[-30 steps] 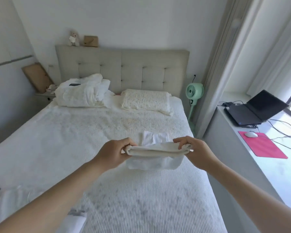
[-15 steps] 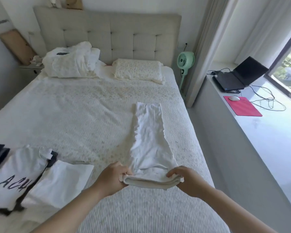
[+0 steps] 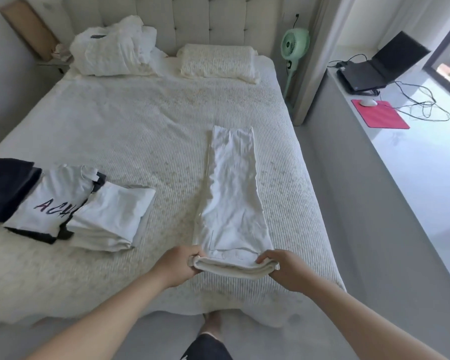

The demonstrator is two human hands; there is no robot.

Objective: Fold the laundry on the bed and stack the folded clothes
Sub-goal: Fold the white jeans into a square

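We pinch the trousers' near end, left hand and right hand at its corners. We should carry both corners forward level to fold evenly.

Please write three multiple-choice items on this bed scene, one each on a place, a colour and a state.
1. Where do the white trousers lie?
A. on the pillow
B. stretched along the bed
C. on the window ledge

2. What colour is the fan beside the headboard?
A. red
B. black
C. pale green

3. How do the hands hold the trousers?
A. both grip the thick near end
B. only one touches them
C. both hover apart from them

Answers: B, the legs run toward the pillows; C, its housing is mint green; A, left hand and right hand clasp the end's corners.
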